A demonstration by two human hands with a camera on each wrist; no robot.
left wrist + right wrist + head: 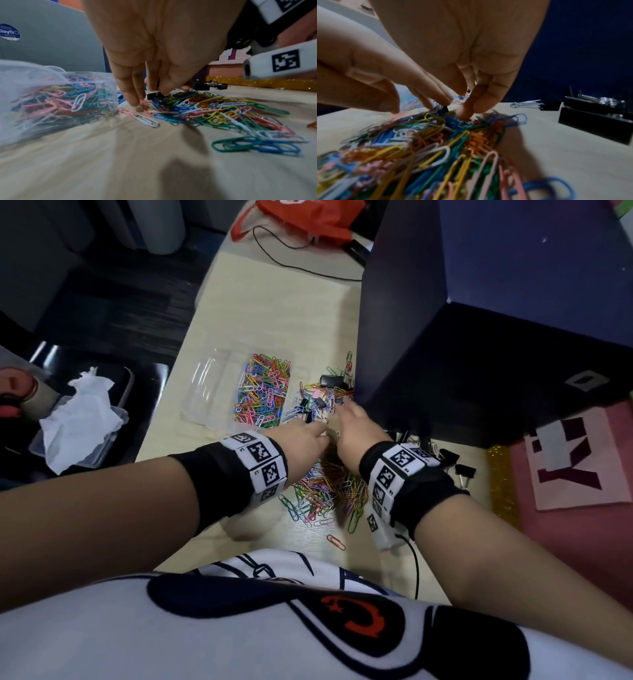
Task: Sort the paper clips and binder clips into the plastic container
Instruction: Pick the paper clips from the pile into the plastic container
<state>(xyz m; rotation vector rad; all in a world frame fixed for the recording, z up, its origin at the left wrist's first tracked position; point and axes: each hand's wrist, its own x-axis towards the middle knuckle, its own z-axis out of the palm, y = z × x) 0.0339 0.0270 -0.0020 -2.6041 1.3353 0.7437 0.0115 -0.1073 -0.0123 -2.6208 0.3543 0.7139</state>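
Observation:
A clear plastic container lies on the pale table; its right compartment is full of coloured paper clips and its left one is bare. Loose paper clips are heaped under both wrists. My left hand pinches a small black binder clip at the heap's far edge. My right hand points down beside it, one fingertip on the clips; whether it holds any is hidden. More black binder clips lie beyond and to the right.
A tall dark blue box stands close on the right, against the clips. A crumpled tissue in a plastic tray sits off the table's left edge. A red bag and black cable lie at the back; pink paper is at right.

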